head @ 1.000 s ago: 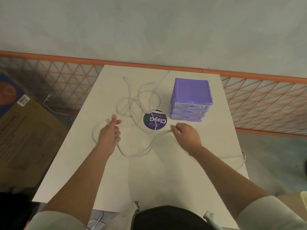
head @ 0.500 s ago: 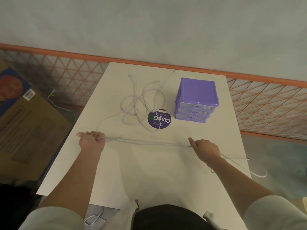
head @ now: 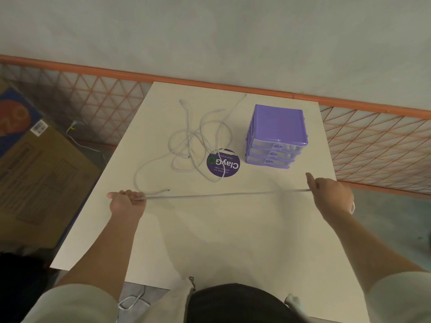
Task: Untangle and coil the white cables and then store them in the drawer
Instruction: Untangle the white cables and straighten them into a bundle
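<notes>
We hold one white cable (head: 224, 195) stretched in a straight line between our hands, just above the counter (head: 210, 241). The fingers (head: 130, 193) of our left hand (head: 127, 203) curl round its left end, close to the counter's left edge. Our right hand (head: 332, 194) pinches the other end near the right edge, index finger pointing forward. Beyond the stretched cable, between both sets of fingers, the remaining cables (head: 198, 141) lie in a loose tangle, one strand crossing a round purple sticker (head: 223, 162). The purple drawer unit (head: 276, 136) stands ahead of our right fingers, its three drawers closed. On our side of the cable the counter surface is bare.
</notes>
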The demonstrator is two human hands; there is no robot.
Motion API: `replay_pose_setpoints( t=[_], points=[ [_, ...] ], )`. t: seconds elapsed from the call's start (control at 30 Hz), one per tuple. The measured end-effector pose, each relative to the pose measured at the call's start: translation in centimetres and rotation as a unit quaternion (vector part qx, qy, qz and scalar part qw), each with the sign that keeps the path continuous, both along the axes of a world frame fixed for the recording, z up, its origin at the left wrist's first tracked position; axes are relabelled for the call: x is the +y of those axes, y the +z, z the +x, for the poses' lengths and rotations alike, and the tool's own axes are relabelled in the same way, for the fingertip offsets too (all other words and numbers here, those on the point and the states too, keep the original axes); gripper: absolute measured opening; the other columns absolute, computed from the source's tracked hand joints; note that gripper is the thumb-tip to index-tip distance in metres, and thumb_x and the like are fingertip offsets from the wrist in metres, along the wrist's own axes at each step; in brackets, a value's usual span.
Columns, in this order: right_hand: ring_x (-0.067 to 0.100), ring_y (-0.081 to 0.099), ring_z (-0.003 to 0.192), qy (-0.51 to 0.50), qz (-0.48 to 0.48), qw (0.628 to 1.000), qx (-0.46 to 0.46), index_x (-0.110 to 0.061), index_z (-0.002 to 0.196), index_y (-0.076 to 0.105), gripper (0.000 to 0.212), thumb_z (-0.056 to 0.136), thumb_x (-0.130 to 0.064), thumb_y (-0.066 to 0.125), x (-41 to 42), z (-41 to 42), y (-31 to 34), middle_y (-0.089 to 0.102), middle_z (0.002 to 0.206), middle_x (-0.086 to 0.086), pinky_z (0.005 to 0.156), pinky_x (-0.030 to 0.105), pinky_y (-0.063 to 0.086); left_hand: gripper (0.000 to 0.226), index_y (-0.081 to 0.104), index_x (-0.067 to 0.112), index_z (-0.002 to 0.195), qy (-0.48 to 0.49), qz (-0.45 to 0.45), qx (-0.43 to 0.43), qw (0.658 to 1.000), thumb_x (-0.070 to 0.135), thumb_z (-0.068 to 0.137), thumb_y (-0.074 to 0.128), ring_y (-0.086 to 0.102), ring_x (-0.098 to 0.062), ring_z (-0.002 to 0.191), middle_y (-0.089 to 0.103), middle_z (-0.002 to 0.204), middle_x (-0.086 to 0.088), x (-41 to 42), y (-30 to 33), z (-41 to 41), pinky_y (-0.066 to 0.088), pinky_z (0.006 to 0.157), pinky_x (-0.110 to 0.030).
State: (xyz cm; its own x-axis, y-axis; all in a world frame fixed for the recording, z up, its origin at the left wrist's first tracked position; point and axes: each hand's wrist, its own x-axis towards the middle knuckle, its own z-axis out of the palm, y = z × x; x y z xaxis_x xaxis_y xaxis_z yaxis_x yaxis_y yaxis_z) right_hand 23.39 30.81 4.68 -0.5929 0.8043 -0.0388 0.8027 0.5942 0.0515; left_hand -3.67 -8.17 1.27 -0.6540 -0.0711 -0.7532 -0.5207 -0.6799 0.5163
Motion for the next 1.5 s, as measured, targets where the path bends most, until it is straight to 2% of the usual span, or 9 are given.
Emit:
replay_pose_setpoints(
  t=[0.1,0.2,0.33,0.63,0.9,1.13,1.27,1.37,1.5],
  points=[
    [0.033,0.059,0.081,0.024,-0.019,0.999,-0.039,-0.009,0.088,0.071,0.061,0.104,-0.043,0.024,0.0,0.6,-0.5,0.067,0.08,0.013,0.072,0.031,0.035,0.044,0.036,0.016,0.072,-0.005,0.004,-0.002,1.0,0.046,0.104,0.029,0.029,-0.015,0.039,0.029,0.056,0.004,0.1,0.0,0.4,0.039,0.052,-0.022],
    [0.029,0.058,0.103,0.048,-0.048,0.993,-0.098,-0.016,0.096,0.068,0.055,0.105,-0.044,0.021,-0.9,0.8,-1.5,0.068,0.093,0.009,0.086,0.031,0.037,0.044,0.034,0.017,0.072,-0.02,-0.003,0.016,1.0,0.047,0.104,0.03,0.024,-0.013,0.039,0.023,0.058,0.004,-0.5,-0.4,0.2,0.029,0.042,-0.019],
    [0.025,0.058,0.104,0.071,-0.065,0.986,-0.137,-0.019,0.102,0.073,0.053,0.102,-0.044,0.026,-1.9,-0.2,-4.6,0.069,0.102,0.002,0.091,0.034,0.037,0.046,0.031,0.019,0.069,-0.033,-0.019,0.038,0.999,0.049,0.104,0.028,0.016,-0.012,0.038,0.017,0.061,0.004,-1.6,-0.6,-0.4,0.016,0.036,-0.02],
    [0.023,0.054,0.109,0.134,-0.194,0.972,-0.018,-0.021,0.094,0.072,0.03,0.094,-0.044,0.053,-9.8,-8.8,-4.8,0.063,0.104,0.003,0.085,0.032,0.046,0.043,0.03,0.021,0.069,-0.045,-0.045,0.073,0.995,0.048,0.103,0.035,0.017,-0.009,0.038,0.016,0.06,0.005,-3.0,1.1,-1.5,0.014,0.035,-0.019],
    [0.02,0.051,0.114,0.326,-0.25,0.912,0.004,-0.018,0.109,0.069,0.026,0.098,-0.028,0.048,-19.8,-18.3,-4.4,0.061,0.112,0.002,0.088,0.035,0.048,0.041,0.04,0.019,0.074,-0.068,-0.054,0.069,0.994,0.045,0.105,0.03,0.022,-0.007,0.035,0.02,0.053,0.006,-5.1,0.1,-1.9,0.022,0.034,-0.017],
    [0.025,0.036,0.131,0.475,-0.207,0.85,-0.089,-0.025,0.151,0.031,0.05,0.102,-0.023,0.041,-25.0,-22.5,-6.9,0.032,0.152,-0.002,0.103,0.038,0.038,0.038,0.041,0.019,0.077,-0.11,-0.025,0.021,0.993,0.047,0.103,0.036,0.037,-0.011,0.036,0.035,0.049,0.005,-6.1,0.0,-2.1,0.045,0.064,-0.028],
    [0.025,0.038,0.125,0.483,-0.152,0.859,-0.077,-0.022,0.145,0.042,0.045,0.101,-0.032,0.045,-25.8,-22.5,-7.7,0.042,0.141,0.002,0.101,0.035,0.038,0.037,0.042,0.019,0.079,-0.134,-0.014,0.01,0.991,0.047,0.102,0.038,0.035,-0.013,0.04,0.032,0.054,0.004,-6.4,0.1,-2.5,0.05,0.076,-0.034],
    [0.025,0.044,0.117,0.487,-0.128,0.862,-0.061,-0.012,0.126,0.058,0.033,0.1,-0.03,0.048,-26.2,-22.5,-7.9,0.053,0.124,0.006,0.095,0.034,0.042,0.036,0.042,0.018,0.079,-0.144,-0.011,0.012,0.989,0.045,0.103,0.04,0.033,-0.012,0.041,0.028,0.056,0.004,-6.5,0.3,-2.6,0.049,0.073,-0.031],
    [0.028,0.051,0.111,0.439,-0.178,0.877,-0.072,-0.009,0.115,0.056,0.02,0.098,-0.012,0.047,-26.3,-22.0,-8.3,0.055,0.116,0.01,0.086,0.036,0.045,0.039,0.045,0.017,0.078,-0.158,-0.02,0.014,0.987,0.049,0.101,0.042,0.031,-0.014,0.042,0.025,0.056,0.004,-6.3,0.8,-2.7,0.041,0.062,-0.026]
  ],
)
